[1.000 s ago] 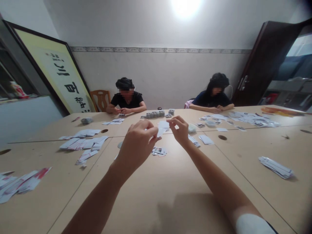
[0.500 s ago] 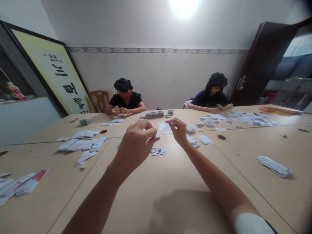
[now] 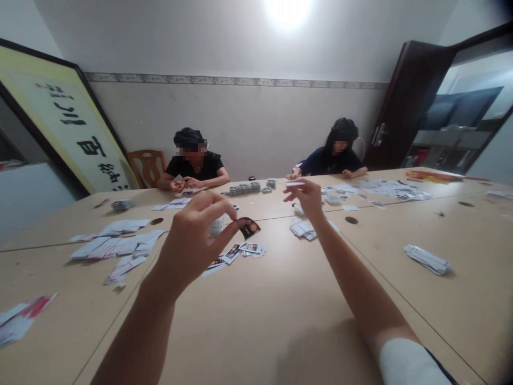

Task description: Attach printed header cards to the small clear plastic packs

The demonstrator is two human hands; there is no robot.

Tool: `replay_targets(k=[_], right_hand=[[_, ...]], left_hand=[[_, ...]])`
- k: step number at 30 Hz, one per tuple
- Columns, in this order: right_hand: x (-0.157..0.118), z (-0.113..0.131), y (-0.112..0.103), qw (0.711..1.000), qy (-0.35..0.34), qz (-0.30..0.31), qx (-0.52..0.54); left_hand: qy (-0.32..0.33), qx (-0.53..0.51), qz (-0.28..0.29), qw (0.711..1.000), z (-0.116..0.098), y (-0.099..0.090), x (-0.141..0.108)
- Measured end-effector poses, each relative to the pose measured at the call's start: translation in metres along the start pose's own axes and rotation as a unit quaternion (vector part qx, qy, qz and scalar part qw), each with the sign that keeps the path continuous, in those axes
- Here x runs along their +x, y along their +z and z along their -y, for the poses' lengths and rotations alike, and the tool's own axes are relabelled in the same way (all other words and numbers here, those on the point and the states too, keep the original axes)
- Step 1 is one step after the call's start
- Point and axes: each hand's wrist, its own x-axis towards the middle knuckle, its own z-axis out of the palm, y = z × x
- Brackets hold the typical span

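Note:
Between the thumb and forefinger of my left hand [image 3: 196, 232] is a small dark card [image 3: 250, 228] with a colourful print, slightly curved. Further to the right, my right hand [image 3: 308, 198] is raised and pinches a thin white slip of paper [image 3: 295, 184], seen nearly edge-on. Several printed picture cards [image 3: 232, 253] with white borders lie loosely overlapping on the table just below my left hand. A pile of white paper slips [image 3: 303, 230] lies under my right hand. My left fingers partly cover a pale, see-through stack [image 3: 216, 227].
Across the table [image 3: 288, 321] sit two people, one at left [image 3: 194, 166] and one at right [image 3: 336, 158]. Stacks of small cards [image 3: 245, 187] stand at the far edge. White papers are spread at left [image 3: 116, 243] and far right [image 3: 396, 190]; a bundle [image 3: 427, 260] lies nearer right.
My hands have moved apart, and the printed face of the card in my left hand now shows. A white slip is in my right hand. The view has turned slightly right.

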Motion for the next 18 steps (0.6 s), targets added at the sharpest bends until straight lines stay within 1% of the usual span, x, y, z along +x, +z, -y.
replay_targets(k=[2,5,7,9,12,15,18], right_hand=[[0.003,-0.007,-0.027,0.999,0.043,0.015,-0.016],[-0.008,-0.03,-0.065,0.99,0.127,0.029,-0.052],[-0.019,-0.047,-0.088,0.98,0.179,0.023,-0.088],[-0.029,-0.061,-0.11,0.968,0.216,0.005,-0.128],[-0.035,-0.072,-0.14,0.947,0.259,-0.013,-0.191],[-0.034,-0.08,-0.162,0.925,0.284,-0.028,-0.249],[-0.033,-0.091,-0.168,0.905,0.296,-0.044,-0.304]], left_hand=[[-0.001,-0.007,-0.003,1.0,0.003,0.002,0.001],[0.0,-0.001,-0.001,1.0,0.008,0.01,0.002],[-0.003,0.006,0.007,1.0,0.012,0.017,0.003],[-0.018,0.015,0.026,0.999,0.016,0.024,0.003],[-0.041,0.025,0.06,0.997,0.02,0.03,0.003],[-0.053,0.016,0.072,0.996,0.021,0.033,0.001],[-0.069,0.009,0.08,0.994,0.022,0.037,0.001]])
